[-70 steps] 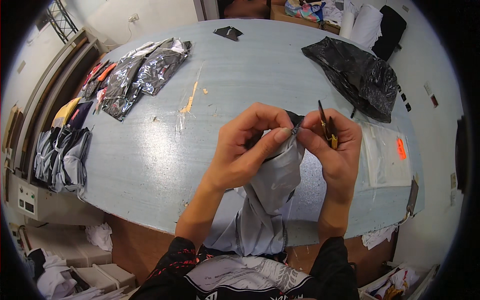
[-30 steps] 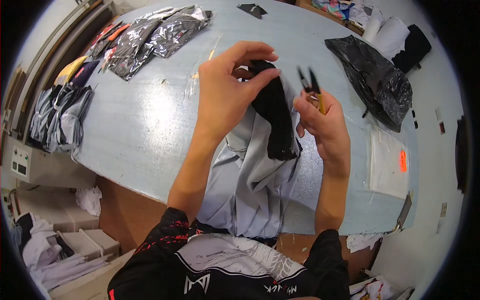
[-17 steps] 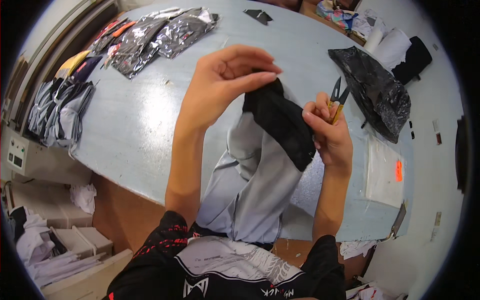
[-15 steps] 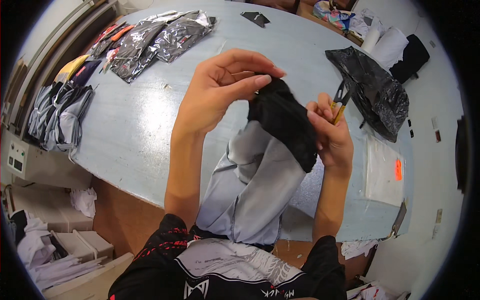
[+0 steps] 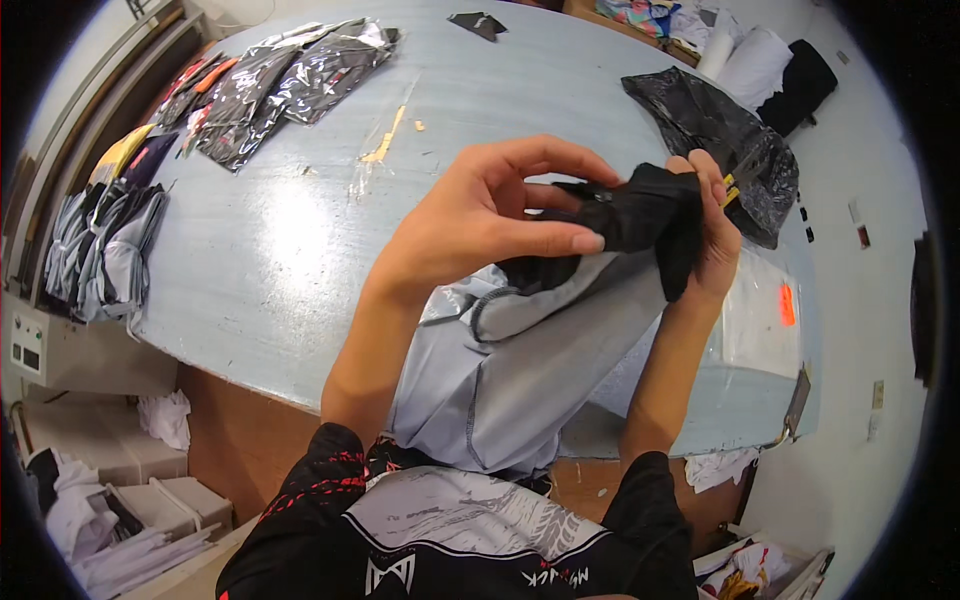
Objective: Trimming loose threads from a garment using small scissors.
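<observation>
A light grey garment (image 5: 560,350) with a black band (image 5: 640,215) at its upper end is held up over the near side of the table. My left hand (image 5: 480,215) pinches the black band between thumb and fingers from the left. On the right, my right hand (image 5: 718,240) presses against the other side of the band, its fingers partly hidden by the cloth. A pair of yellow-handled thread snips (image 5: 733,190) is also tucked in that hand, blades pointing up and away. The lower part of the garment hangs toward my body.
Folded grey garments (image 5: 105,245) are bundled at the table's left edge. Clear-bagged dark garments (image 5: 290,90) lie at the far left. A black plastic bag (image 5: 690,105) and a clear plastic sheet (image 5: 755,325) are on the right. A dark fabric scrap (image 5: 480,25) lies at the back.
Both hands have moved to the right with the garment, the right one also a little upward. The black band has turned and is now bunched between the hands.
</observation>
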Action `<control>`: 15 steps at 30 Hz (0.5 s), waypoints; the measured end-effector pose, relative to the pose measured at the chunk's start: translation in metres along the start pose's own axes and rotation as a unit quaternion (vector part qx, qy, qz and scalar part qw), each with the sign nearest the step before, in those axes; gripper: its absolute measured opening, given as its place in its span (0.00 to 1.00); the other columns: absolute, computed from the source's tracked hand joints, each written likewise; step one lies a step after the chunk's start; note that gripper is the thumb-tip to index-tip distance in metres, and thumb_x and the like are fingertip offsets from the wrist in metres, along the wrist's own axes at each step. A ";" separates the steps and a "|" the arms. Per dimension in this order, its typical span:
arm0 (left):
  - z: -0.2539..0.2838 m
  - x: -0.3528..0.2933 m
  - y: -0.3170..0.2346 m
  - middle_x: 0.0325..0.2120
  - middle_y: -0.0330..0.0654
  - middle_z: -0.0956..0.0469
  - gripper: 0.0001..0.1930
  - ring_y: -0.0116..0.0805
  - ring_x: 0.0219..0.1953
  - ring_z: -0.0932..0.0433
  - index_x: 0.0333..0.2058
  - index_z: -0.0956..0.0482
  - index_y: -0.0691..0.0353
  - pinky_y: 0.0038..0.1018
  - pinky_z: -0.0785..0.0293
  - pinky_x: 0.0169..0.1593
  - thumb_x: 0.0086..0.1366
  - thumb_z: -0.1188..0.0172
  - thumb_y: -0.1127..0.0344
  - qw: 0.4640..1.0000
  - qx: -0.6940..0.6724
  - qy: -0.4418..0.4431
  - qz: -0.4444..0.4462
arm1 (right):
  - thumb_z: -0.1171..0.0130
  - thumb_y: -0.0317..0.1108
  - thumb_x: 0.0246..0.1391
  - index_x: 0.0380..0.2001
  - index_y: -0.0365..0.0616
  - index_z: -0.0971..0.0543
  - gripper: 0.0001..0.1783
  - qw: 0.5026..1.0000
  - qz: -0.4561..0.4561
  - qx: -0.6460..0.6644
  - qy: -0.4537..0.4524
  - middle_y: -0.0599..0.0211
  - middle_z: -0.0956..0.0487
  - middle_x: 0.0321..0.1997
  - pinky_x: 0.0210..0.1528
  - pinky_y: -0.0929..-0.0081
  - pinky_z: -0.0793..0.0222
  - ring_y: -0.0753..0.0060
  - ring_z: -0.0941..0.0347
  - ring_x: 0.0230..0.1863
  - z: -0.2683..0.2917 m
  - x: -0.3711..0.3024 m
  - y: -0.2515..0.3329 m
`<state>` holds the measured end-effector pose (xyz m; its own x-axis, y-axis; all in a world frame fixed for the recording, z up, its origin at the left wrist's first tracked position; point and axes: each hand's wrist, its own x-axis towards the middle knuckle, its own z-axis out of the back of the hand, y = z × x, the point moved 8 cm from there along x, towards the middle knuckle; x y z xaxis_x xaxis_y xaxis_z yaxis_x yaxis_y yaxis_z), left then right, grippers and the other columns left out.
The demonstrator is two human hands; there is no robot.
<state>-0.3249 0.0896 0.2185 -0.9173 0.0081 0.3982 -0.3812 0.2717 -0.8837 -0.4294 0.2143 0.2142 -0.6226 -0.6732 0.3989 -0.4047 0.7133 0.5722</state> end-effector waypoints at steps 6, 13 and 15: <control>-0.002 0.007 0.007 0.45 0.49 0.24 0.14 0.34 0.44 0.21 0.44 0.25 0.71 0.26 0.25 0.49 0.57 0.39 0.80 0.995 -0.068 -0.066 -0.025 | 0.46 0.24 0.57 0.25 0.53 0.39 0.15 1.000 -0.008 -0.010 0.008 0.75 0.37 0.25 0.36 0.82 0.41 0.80 0.38 0.30 0.004 0.000 0.001; 0.030 0.003 0.007 0.36 0.45 0.20 0.10 0.27 0.39 0.21 0.42 0.22 0.72 0.20 0.26 0.47 0.61 0.41 0.78 0.981 -0.038 -0.187 -0.044 | 0.41 0.24 0.52 0.30 0.50 0.33 0.11 0.976 -0.084 -0.195 -0.056 0.79 0.32 0.26 0.26 0.87 0.43 0.85 0.37 0.24 0.017 0.001 -0.012; 0.042 0.003 0.000 0.37 0.45 0.20 0.10 0.26 0.39 0.21 0.42 0.22 0.72 0.19 0.26 0.46 0.61 0.41 0.77 0.976 -0.021 -0.203 -0.077 | 0.35 0.24 0.46 0.40 0.44 0.27 0.17 0.928 -0.137 -0.332 -0.102 0.79 0.26 0.27 0.18 0.91 0.47 0.89 0.37 0.18 0.029 -0.002 -0.024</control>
<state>-0.3325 0.0491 0.2095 -0.8232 -0.4154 0.3869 -0.5202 0.2790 -0.8072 -0.4379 0.2038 0.1785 -0.6983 -0.7126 0.0682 -0.1075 0.1985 0.9742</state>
